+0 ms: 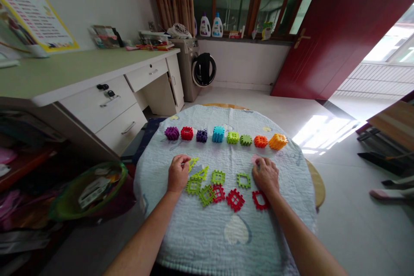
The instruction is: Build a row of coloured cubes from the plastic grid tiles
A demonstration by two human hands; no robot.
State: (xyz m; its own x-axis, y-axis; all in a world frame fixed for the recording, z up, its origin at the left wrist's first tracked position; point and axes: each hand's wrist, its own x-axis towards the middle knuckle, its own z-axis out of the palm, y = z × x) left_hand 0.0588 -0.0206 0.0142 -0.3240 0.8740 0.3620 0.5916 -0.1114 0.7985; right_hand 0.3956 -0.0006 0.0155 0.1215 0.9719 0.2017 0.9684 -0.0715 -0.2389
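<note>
My left hand (179, 173) is closed in a pinch at the edge of a yellow-green triangular lattice piece (193, 163). A second yellow-green triangular piece (202, 173) lies just right of it. My right hand (266, 174) rests on the cloth with its fingers loosely bent, and no piece shows in it. Close to its wrist lies a red open square frame (260, 200), with a green open frame (243, 180) on its left. Between my hands are green lattice squares (218, 177) and red lattice squares (235, 199), some overlapping.
Behind the hands, a row of interlocked blocks runs from a purple cube (171, 133) past a light blue one (218, 134) to an orange one (278, 141). A pale blue quilted cloth (207, 233) covers the round table. A desk (97, 69) and green basket (90, 189) stand left.
</note>
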